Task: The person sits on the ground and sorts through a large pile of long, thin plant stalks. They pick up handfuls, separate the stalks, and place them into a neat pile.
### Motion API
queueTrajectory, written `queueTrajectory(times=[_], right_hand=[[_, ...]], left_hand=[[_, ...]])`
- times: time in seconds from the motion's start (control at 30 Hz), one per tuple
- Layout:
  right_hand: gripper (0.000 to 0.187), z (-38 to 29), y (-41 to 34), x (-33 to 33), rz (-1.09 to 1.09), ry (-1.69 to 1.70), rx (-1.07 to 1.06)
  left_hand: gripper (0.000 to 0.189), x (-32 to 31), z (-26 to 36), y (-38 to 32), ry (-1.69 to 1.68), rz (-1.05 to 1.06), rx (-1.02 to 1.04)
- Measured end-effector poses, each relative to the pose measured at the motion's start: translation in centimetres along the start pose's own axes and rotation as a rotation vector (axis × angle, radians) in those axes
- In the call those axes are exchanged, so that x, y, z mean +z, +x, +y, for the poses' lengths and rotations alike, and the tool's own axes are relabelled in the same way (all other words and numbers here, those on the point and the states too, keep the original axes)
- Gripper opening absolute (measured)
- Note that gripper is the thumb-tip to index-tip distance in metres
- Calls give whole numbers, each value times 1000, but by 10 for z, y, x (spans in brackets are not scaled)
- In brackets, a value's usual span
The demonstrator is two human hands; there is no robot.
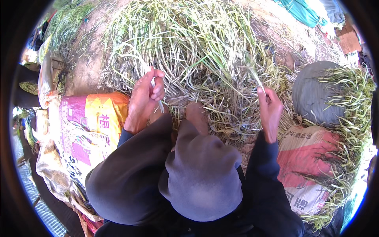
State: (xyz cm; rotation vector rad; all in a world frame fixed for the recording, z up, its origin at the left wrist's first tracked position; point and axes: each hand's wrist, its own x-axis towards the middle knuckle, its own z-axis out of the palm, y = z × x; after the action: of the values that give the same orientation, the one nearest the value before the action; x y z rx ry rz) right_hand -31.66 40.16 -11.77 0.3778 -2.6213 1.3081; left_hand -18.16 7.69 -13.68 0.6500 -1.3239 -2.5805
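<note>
My left hand [147,93] is closed around a pale, slender plant stalk [160,106]. Its white lower end hangs below my fingers, and its upper part bends away to the upper left. Off to the right, my right hand [270,111] pinches a thin whitish strand [257,77] between thumb and fingers. The far end of that strand is blurred. Beyond both hands lies a large heap of long green-and-white stalks [177,38], their pale ends toward me. Loose yellowish trimmings [237,118] cover the ground between my hands, near my feet.
At my left, a purple and orange printed sack [103,108] carries several pale stalks [81,133]. A grey round object [314,91] and a red-and-white woven sack [308,160] lie at right, with leafy trimmings [349,171] alongside. Another green pile [68,23] is at upper left.
</note>
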Motion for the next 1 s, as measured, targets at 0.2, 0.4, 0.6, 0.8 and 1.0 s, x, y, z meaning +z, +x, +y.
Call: queueTrajectory(times=[0.2,0.4,0.6,0.8,1.0], right_hand=[[22,17,1,-32,201,325,76],[26,60,-8,-65,592,316,60],[28,272,-52,-107,649,750,758],[29,271,-108,-65,-79,111,775],[33,220,-79,-46,-497,-753,202]], left_hand=[[35,4,-2,6,-20,-9,-13],[35,-1,3,1,26,26,-7],[34,7,-1,2,13,12,5],[34,15,0,0,22,52,-15],[34,15,0,-1,29,25,-13]])
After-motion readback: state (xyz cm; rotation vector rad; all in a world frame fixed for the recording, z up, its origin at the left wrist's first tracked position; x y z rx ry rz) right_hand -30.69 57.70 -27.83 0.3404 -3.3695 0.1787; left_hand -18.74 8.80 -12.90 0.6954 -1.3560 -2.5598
